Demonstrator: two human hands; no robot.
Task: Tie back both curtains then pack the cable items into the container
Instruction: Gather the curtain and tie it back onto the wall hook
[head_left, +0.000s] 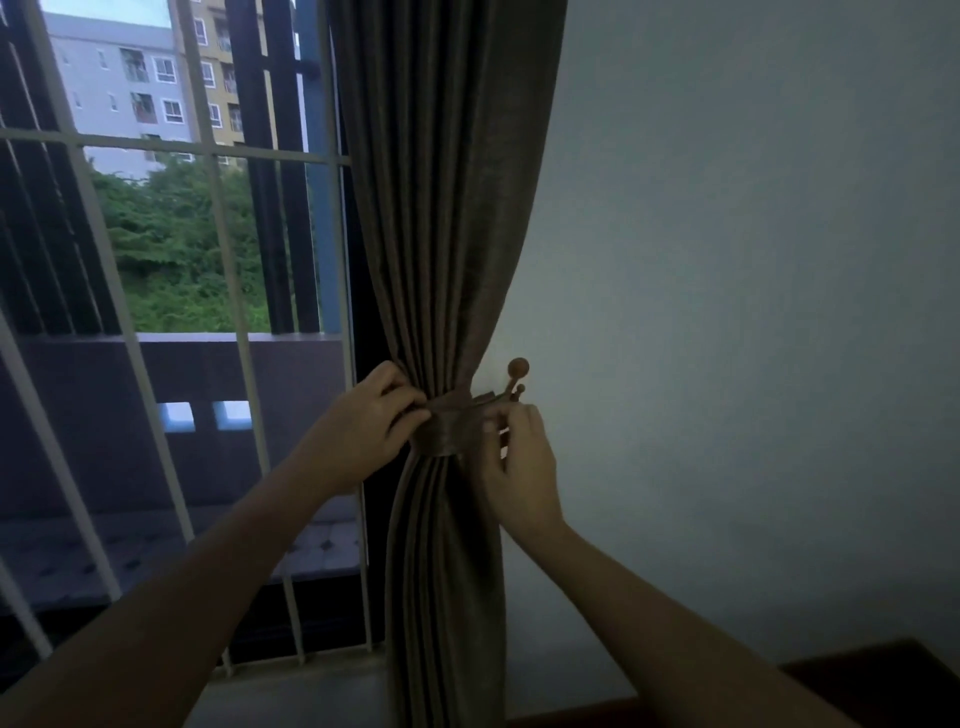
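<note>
Brown fabric hangs straight down between the two hands: the curtain (447, 208) is gathered into a narrow waist, its long axis vertical, with a tieback band (449, 428) of the same cloth wrapped across it at hand height. The band runs crosswise, from one hand to the other. The left hand (369, 426) has its fingers curled and pinches the band at the curtain's window-side edge. The right hand (519, 462) pinches the band's far end between thumb and fingers on the wall side. The relation that matters is between that right hand and the hook (517, 376), a small fitting with round knobs fixed to the wall (727, 260). It sits just above the right fingertips and close to touching them, well across the curtain from the left hand. The right hand is therefore the nearer one, and the band's end points up toward the hook. Whether a loop is already caught on it cannot be told, since the fingers cover that spot. Judging by this, the next move is a short lift of the end onto the hook while the left hand keeps the folds bunched. Window bars (208, 150) lie beyond the left hand. No second curtain, cable items or container are in view.
</note>
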